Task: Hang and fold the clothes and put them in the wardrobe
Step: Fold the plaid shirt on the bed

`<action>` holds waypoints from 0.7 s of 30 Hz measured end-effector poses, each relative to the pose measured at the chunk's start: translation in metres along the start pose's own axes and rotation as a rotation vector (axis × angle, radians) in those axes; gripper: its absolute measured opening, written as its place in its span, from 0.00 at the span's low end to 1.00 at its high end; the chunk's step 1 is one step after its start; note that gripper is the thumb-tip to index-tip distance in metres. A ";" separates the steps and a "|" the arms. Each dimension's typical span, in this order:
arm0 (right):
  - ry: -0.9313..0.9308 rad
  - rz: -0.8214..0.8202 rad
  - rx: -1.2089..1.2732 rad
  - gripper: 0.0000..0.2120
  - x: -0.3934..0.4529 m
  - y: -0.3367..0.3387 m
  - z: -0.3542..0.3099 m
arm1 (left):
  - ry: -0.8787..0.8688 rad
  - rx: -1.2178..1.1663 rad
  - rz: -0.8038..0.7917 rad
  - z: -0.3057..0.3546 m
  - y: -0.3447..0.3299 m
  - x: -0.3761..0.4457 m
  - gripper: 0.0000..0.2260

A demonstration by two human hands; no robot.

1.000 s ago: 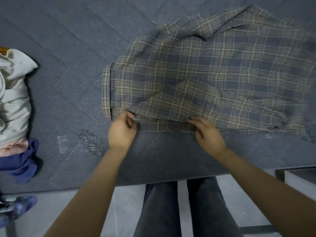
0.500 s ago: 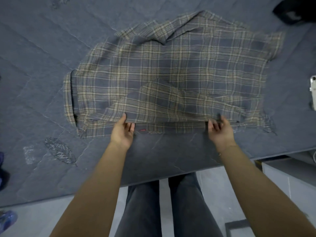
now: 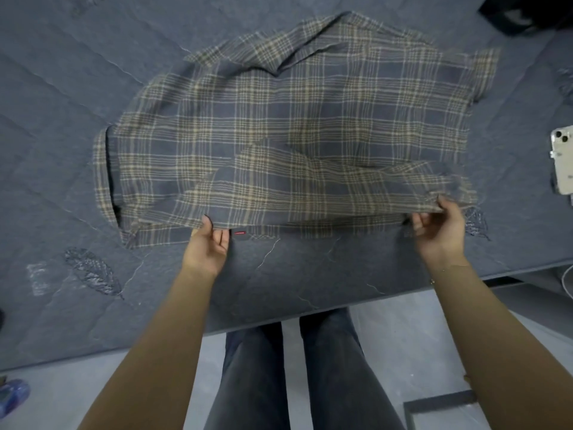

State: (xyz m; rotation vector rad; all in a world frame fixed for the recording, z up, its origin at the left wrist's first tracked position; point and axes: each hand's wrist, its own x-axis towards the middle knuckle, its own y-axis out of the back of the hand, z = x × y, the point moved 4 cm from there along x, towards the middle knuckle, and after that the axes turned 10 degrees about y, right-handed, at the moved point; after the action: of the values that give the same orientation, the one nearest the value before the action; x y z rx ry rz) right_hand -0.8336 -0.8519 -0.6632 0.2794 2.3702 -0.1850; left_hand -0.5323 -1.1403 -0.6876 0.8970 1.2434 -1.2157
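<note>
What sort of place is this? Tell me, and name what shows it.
Probably a bedroom. A grey-blue quilted bedspread with stitched leaf motifs covers a low bed, a plaid shirt lies spread on it for folding, and a white smartphone rests at its edge.

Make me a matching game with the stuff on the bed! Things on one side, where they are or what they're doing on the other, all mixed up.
Things:
1. plaid shirt
2. phone
3. left hand
4. red tag

Places or states:
A. at the right edge of the bed
B. spread out across the grey bed cover
C. on the shirt's near edge, just beside the left hand
D. holding the shirt's near edge, palm up

Pairs: 1-B, 2-A, 3-D, 4-C
</note>
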 end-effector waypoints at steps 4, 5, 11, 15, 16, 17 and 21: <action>-0.116 -0.097 -0.243 0.05 0.002 0.015 0.008 | 0.019 0.119 0.122 -0.015 0.011 -0.001 0.04; -0.152 -0.139 -0.281 0.03 0.002 0.018 0.012 | 0.018 0.136 0.134 -0.017 0.010 -0.004 0.03; 0.149 -0.149 -1.017 0.13 0.007 0.035 -0.014 | 0.081 0.132 0.269 -0.046 -0.013 -0.028 0.06; 0.594 -0.374 -1.291 0.16 0.014 0.019 -0.055 | 0.106 0.147 0.122 -0.088 -0.075 -0.045 0.06; 0.702 -0.439 -1.312 0.12 0.016 0.011 -0.064 | 0.061 0.270 0.073 -0.098 -0.095 -0.046 0.05; 0.803 -0.490 -1.331 0.07 0.018 0.003 -0.070 | -0.015 0.424 0.020 -0.105 -0.114 -0.046 0.05; 0.968 -0.598 -1.509 0.23 0.056 -0.012 -0.086 | -0.661 1.278 -0.142 -0.114 -0.196 -0.040 0.05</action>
State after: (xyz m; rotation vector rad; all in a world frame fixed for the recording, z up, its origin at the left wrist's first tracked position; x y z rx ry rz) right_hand -0.9332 -0.8370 -0.6387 -1.2890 2.6035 1.7197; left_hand -0.7429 -1.0578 -0.6433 1.1074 -0.1321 -2.2209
